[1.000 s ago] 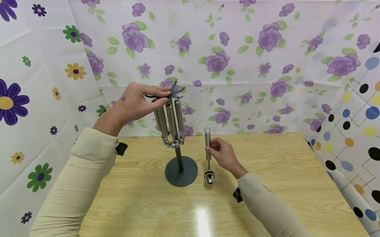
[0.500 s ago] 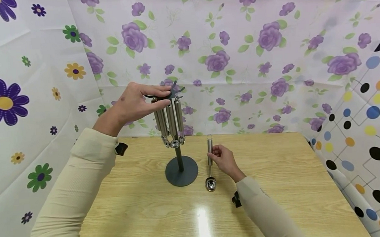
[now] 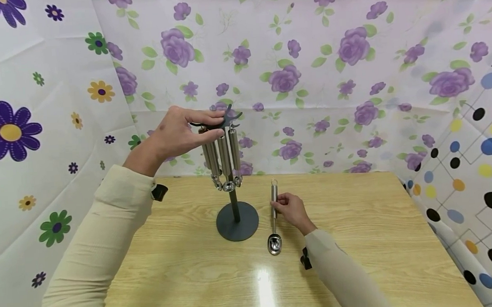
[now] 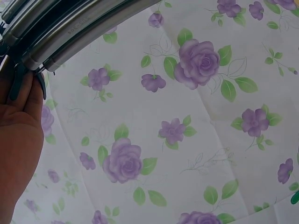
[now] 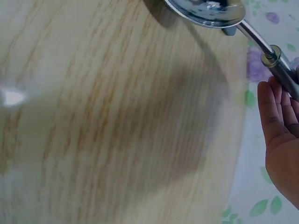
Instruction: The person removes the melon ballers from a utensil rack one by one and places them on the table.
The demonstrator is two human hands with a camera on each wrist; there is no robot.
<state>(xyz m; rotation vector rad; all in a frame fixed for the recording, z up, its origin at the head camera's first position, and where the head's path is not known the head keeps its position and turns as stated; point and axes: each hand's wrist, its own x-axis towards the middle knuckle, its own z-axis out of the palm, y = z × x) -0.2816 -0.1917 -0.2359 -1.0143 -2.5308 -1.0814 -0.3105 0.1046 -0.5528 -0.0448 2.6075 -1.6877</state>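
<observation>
Near the middle of the table stands a dark utensil stand (image 3: 234, 205) with a round base and curved hooks on top. Several metal utensils (image 3: 224, 154) hang from it by their handle rings, bowls downward. My left hand (image 3: 182, 131) holds the stand's top, fingers over it and thumb at the front; in the left wrist view the fingers lie among the hooks (image 4: 18, 81). Right of the base, my right hand (image 3: 292, 210) pinches the grey handle of a metal spoon (image 3: 275, 243), ring end away from me. The right wrist view shows the spoon's bowl (image 5: 210, 11) above the wood; some fingers are partly hidden.
The wooden table (image 3: 185, 268) reaches back to a curtain (image 3: 312, 136) printed with purple roses. A flowered sheet (image 3: 64, 191) closes the left side, a dotted sheet (image 3: 481, 178) the right. A bright reflection lies on the table's front.
My right hand has drawn the spoon toward me and slightly right, and its bowl has turned to show more of its inside. The left hand has stayed on the stand.
</observation>
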